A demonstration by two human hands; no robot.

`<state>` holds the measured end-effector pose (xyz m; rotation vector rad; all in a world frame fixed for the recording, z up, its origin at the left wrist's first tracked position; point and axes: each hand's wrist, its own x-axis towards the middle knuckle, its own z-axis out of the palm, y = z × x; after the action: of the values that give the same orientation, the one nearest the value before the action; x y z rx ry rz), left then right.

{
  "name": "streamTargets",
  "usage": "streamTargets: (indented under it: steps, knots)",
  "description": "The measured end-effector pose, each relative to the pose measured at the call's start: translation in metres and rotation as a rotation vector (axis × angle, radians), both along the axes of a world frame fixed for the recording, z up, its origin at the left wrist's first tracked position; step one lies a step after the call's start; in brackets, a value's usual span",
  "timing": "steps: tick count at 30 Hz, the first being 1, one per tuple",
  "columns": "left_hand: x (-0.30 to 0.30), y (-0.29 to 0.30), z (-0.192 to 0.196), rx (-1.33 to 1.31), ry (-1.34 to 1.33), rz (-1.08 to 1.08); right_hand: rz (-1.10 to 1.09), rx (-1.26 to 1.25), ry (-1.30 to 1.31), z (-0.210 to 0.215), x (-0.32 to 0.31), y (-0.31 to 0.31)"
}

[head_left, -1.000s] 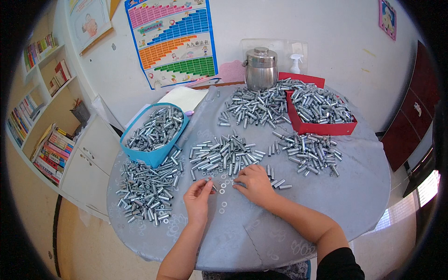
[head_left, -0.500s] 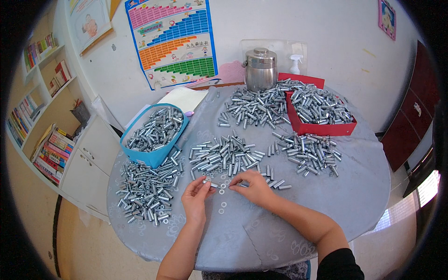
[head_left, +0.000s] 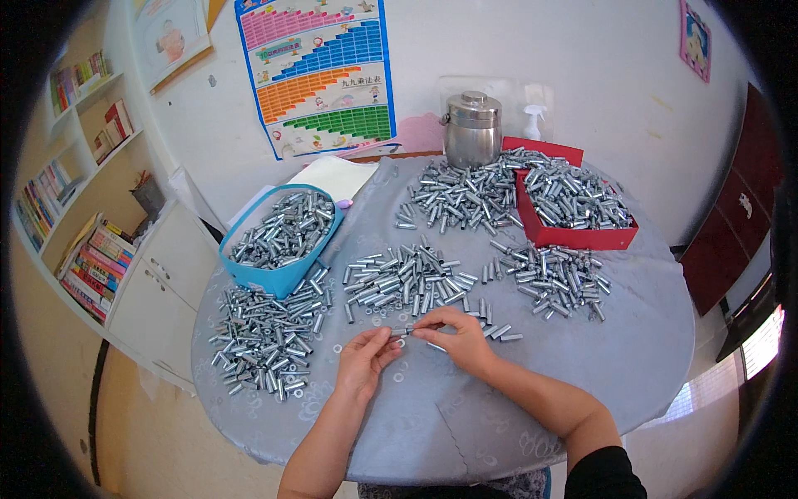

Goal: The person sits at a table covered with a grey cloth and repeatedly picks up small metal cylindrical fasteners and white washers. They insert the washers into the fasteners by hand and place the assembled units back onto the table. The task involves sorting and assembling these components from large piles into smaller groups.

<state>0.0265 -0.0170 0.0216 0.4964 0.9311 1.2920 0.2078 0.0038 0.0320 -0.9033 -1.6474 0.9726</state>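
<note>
Both hands meet over the near middle of the table at a short silver expansion anchor bolt point(head_left: 400, 332), lying roughly level. My left hand point(head_left: 364, 359) is closed, pinching the bolt's left end between thumb and fingertips. At the opposite end the fingers of my right hand point(head_left: 459, 339) are pinched; any small part between those fingertips is hidden. Loose flat washers point(head_left: 399, 377) lie on the cloth just below and around the hands. Right beyond them is a heap of metal sleeves point(head_left: 407, 279), with a few single sleeves point(head_left: 501, 331) beside my right hand.
A blue basket point(head_left: 287, 283) full of anchor bolts stands left, above a pile of bolts and washers point(head_left: 262, 341). To the right, a red box point(head_left: 582, 239) overflows with bolts, with another pile point(head_left: 553, 279) before it. Behind stand a steel pot point(head_left: 473, 133) and a spray bottle point(head_left: 534, 123).
My left hand has moved slightly right with the bolt, and my right hand has come in to its other end. The hands, apart before, now meet. The view has shifted a little.
</note>
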Motion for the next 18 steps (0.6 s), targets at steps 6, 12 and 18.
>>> streamTargets:
  steps: [6, 12, 18]
  knots:
    - [-0.002, -0.001, 0.003, -0.022, 0.001, -0.044, 0.068, -0.26, 0.157, -0.007, -0.001, 0.0]
    - [-0.001, 0.0, -0.003, -0.036, -0.017, -0.114, 0.08, -0.333, 0.219, -0.015, -0.003, 0.003]
    - [-0.003, 0.002, -0.01, -0.037, -0.099, -0.07, 0.042, -0.162, 0.131, -0.006, -0.007, -0.002]
